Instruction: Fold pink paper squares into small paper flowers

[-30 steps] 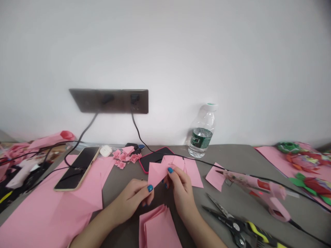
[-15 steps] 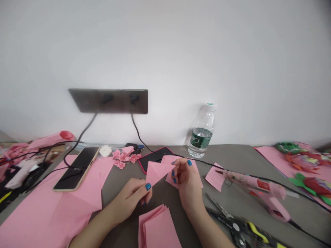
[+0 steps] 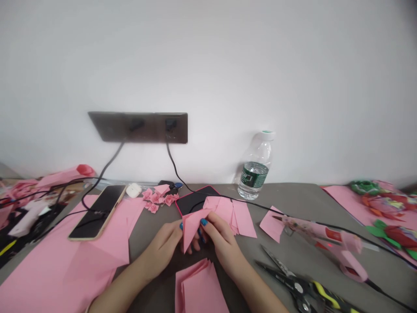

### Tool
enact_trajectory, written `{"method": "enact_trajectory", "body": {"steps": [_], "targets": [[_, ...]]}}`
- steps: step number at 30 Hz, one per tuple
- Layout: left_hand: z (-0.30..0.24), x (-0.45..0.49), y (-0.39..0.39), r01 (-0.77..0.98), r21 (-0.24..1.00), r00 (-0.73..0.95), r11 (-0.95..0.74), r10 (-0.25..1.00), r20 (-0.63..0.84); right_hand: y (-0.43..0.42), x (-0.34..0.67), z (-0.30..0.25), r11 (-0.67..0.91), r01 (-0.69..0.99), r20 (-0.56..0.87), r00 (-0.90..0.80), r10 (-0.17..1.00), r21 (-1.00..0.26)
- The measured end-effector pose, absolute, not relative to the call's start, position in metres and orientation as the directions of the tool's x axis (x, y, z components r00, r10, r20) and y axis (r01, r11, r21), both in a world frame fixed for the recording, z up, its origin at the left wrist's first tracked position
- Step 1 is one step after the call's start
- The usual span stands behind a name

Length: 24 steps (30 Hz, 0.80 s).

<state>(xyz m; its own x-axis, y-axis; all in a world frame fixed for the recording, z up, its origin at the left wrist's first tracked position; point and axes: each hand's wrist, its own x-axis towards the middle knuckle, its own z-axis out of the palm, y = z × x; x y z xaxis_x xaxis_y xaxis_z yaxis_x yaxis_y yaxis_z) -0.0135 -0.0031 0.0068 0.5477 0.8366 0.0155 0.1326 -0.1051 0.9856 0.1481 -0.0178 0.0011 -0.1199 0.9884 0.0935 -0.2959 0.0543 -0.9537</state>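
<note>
Going left to right. A smartphone (image 3: 97, 212) is lying on a large pink paper sheet (image 3: 61, 278), with small folded paper flowers (image 3: 158, 198) just right of it. Your left hand (image 3: 159, 248) and right hand (image 3: 221, 245) are meeting over the grey surface (image 3: 163, 289), both pinching a folded pink paper piece (image 3: 193, 228). Its long axis is running from far right down to a point at near left. Your left fingers (image 3: 177, 230) are closing on its left edge, your right thumb (image 3: 203, 222) is pressing its right side, and the tip sits nearer your left hand. A pink paper stack (image 3: 198, 289) is lying just near of your hands, and loose pink paper sheets (image 3: 243, 219) are fanning out just beyond your right hand. Further right, a pink glue gun (image 3: 321, 232) is lying far of yellow-handled snips (image 3: 295, 284).
</note>
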Motion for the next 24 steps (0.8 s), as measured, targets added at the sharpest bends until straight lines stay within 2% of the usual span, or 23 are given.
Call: {"method": "enact_trajectory", "body": {"steps": [16, 24], "targets": [[0.016, -0.012, -0.006, 0.178, 0.971, 0.554, -0.159, 0.832, 0.034, -0.017, 0.151, -0.002, 0.039, -0.229, 0.070, -0.130, 0.989, -0.973], [0.020, -0.011, -0.006, 0.158, 0.967, 0.587, -0.202, 0.806, 0.072, -0.017, 0.150, 0.004, 0.020, -0.265, 0.066, -0.168, 0.984, -0.964]]}}
